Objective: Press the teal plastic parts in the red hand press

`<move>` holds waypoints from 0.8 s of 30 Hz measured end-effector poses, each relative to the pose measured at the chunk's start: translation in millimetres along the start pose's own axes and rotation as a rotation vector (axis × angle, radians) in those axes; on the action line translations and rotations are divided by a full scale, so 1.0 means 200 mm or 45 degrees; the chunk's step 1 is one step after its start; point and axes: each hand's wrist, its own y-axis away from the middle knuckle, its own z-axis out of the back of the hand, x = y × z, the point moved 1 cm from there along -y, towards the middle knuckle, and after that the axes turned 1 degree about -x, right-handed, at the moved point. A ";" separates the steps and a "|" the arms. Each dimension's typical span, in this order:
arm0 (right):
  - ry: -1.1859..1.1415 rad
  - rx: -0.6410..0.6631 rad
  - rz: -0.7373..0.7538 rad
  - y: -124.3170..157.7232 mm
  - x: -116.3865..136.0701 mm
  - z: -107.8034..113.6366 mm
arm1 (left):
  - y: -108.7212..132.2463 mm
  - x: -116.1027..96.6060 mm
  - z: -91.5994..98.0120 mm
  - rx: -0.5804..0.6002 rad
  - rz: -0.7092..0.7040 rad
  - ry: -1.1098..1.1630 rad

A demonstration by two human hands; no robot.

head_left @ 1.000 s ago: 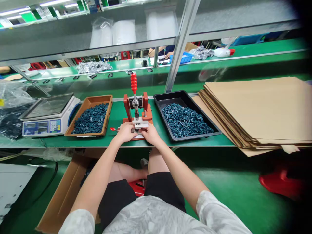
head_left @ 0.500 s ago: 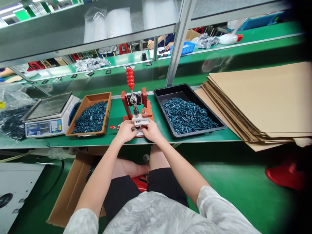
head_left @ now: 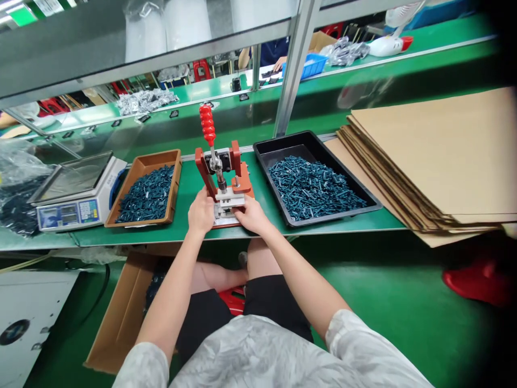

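Observation:
A toggle-clamp press [head_left: 235,200] with orange-red side posts stands on the green bench in front of me, its red ribbed handle [head_left: 207,125] upright. My left hand [head_left: 201,213] is at the left side of its base, fingers curled and mostly hidden; what they hold cannot be seen. My right hand [head_left: 252,215] is at the right front of the metal fixture, thumb and fingers closed together at its slot; anything between them is too small to make out. On the left is a brown tray [head_left: 176,186] of small dark-blue parts, on the right a black tray [head_left: 293,220] of similar slim parts.
Left of the brown tray stands a weighing scale [head_left: 75,188] beside a plastic bag of dark parts [head_left: 20,202]. Flat cardboard sheets [head_left: 436,156] are stacked at the right. A metal upright [head_left: 291,75] rises behind the press. Another person's hand [head_left: 279,63] shows across the bench.
My left hand has moved left and slightly up from the fixture's front to its side, covering the small red-tipped lever. My right hand stays at the slot. The view has shifted slightly.

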 end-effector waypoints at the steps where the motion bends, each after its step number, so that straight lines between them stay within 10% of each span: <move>1: -0.022 0.026 -0.063 -0.01 -0.01 0.01 | 0.01 -0.03 -0.02 0.070 -0.040 -0.068; 6: -0.091 0.171 -0.370 -0.05 -0.04 0.04 | 0.02 -0.04 0.01 0.178 -0.151 0.022; 10: -0.202 0.220 -0.406 -0.08 -0.04 0.04 | -0.10 -0.10 0.08 -0.104 -0.007 0.276; 17: -0.294 0.206 -0.385 -0.07 -0.06 0.02 | -0.39 -0.70 0.25 -0.302 -0.450 0.555; 24: -0.203 0.211 -0.315 -0.07 0.00 0.04 | -0.06 -0.85 0.23 -0.293 -0.621 0.294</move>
